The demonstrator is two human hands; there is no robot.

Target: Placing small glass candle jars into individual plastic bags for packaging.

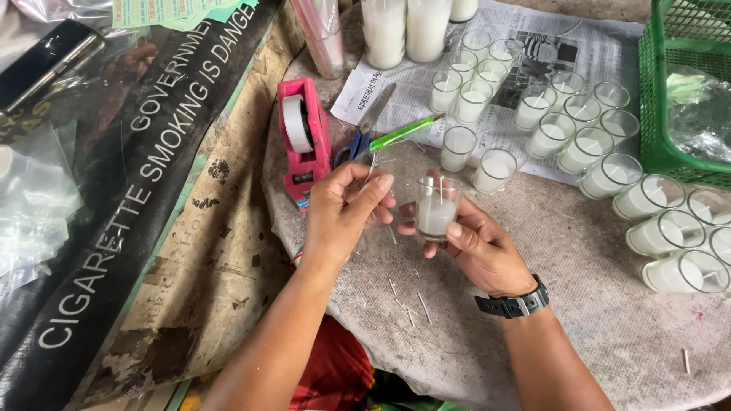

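Observation:
My right hand, with a black wristwatch on its wrist, holds a small clear glass of white wax upright above the grey cloth-covered table. My left hand is beside the glass on its left, fingers pinched on what looks like a thin wick or a clear wrapper; I cannot tell which. Just beyond the hands stand several more small wax-filled glasses on a newspaper.
A pink tape dispenser, blue-handled scissors and a green lighter stick lie behind my left hand. A green plastic basket stands far right, tall white candles at the back, filled glasses on their sides to the right, and wick scraps on the cloth.

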